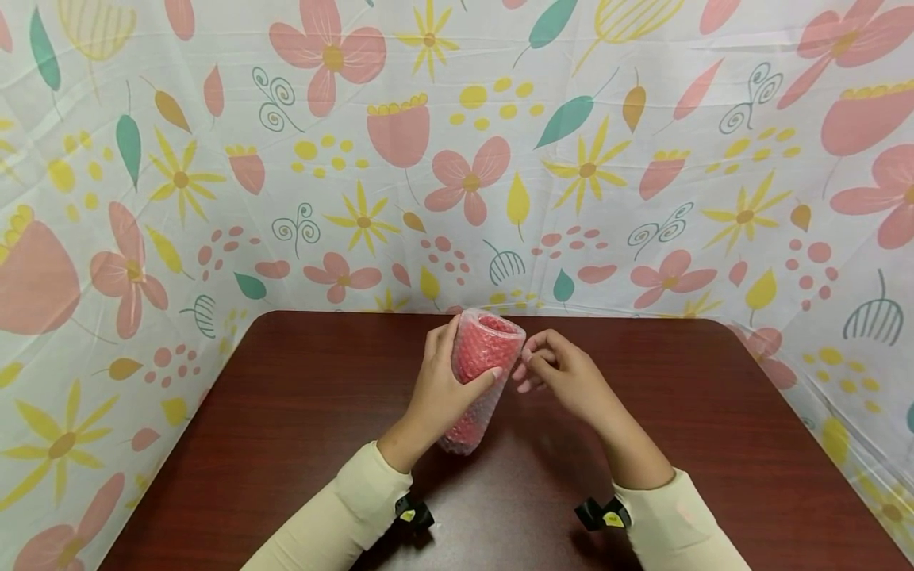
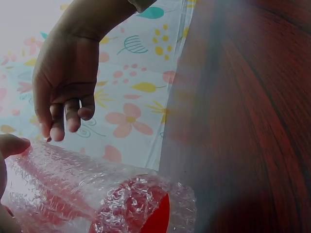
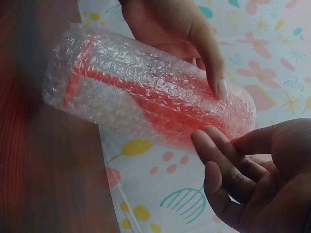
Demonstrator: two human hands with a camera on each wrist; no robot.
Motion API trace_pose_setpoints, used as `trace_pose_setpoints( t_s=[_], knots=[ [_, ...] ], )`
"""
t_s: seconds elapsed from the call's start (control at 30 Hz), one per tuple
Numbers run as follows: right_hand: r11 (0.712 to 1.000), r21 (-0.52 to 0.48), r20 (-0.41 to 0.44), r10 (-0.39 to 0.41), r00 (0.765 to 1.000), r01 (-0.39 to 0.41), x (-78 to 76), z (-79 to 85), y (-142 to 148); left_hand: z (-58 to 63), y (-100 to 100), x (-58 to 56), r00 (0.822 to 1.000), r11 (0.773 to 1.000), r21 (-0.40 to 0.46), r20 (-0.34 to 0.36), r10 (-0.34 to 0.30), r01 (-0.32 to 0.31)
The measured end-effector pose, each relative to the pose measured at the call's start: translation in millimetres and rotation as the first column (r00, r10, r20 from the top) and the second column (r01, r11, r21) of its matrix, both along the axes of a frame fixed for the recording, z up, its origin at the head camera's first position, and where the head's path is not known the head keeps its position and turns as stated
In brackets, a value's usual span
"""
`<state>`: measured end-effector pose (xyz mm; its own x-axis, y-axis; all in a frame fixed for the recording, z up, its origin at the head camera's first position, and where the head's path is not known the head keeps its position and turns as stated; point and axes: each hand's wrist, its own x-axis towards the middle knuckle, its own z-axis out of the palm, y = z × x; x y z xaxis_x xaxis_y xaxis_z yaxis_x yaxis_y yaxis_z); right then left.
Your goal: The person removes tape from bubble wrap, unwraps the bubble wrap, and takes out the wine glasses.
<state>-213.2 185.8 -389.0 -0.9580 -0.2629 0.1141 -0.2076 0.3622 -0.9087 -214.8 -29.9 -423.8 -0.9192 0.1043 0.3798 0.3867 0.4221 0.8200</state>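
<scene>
Straight out at the person's twelve o'clock, over the table (image 1: 300, 412), the left hand (image 1: 443, 388) grips a bubble-wrapped red thing (image 1: 485, 357), top leaning toward one o'clock. At its three o'clock, the right hand (image 1: 564, 371) has bent fingers; I can't tell if they pinch. Seems they're working the wrap (image 3: 97, 107) loose, which calls for a sure pinch

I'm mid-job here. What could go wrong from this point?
First, only the left hand plainly grips the tilted red item; it might slip and drop onto the table. Second, the right hand is at the upper end; I can't tell if it pinches the bubble wrap, but a hard pull could twist everything loose. Third, clear wrap extends past the red at the lower end, so the item might slide inside it.
</scene>
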Motion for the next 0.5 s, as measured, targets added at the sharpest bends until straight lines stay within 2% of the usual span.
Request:
trace_pose_setpoints(
  t_s=[0.27, 0.5],
  knots=[
    [0.999, -0.040, 0.012, 0.014, 1.000, -0.013, 1.3, 2.6, 1.4, 0.3, 0.1, 0.4, 1.000, 1.000, 0.010, -0.005, 0.008, -0.008],
    [0.992, -0.098, 0.044, 0.089, 0.995, -0.084, 2.0, 3.0, 3.5, -0.3, -0.4, -0.5, 1.000, 1.000, 0.003, -0.008, 0.009, -0.009]
  ],
)
